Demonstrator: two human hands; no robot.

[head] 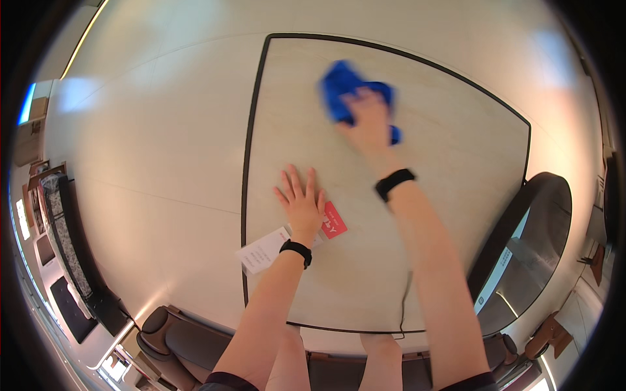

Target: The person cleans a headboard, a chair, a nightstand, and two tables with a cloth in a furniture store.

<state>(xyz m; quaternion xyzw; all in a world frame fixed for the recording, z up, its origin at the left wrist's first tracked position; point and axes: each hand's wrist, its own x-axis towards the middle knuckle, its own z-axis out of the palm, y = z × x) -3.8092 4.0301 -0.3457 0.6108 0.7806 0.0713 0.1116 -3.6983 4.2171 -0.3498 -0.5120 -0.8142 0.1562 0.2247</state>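
Note:
My right hand [369, 117] grips a crumpled blue cloth [337, 90], pressed on the pale marble-look tabletop [342, 278] toward its far side. Hand and cloth are blurred by motion. Nearer to me, my left hand [301, 207] rests palm down on the same top, fingers spread. A red card [335, 222] with white printing lies at its right edge. From under the wrist a white printed card [264, 250] reaches out to the left, past the table's dark rim. The hand and wrist hide where the two cards meet.
A round, dark, glossy tabletop [533, 244] stands close at the right edge. A thin dark cable [405, 303] hangs over the near edge. Brown leather seating [195, 342] lies behind my legs. Pale tiled floor [146, 146] spreads left, with furniture [68, 234] beyond.

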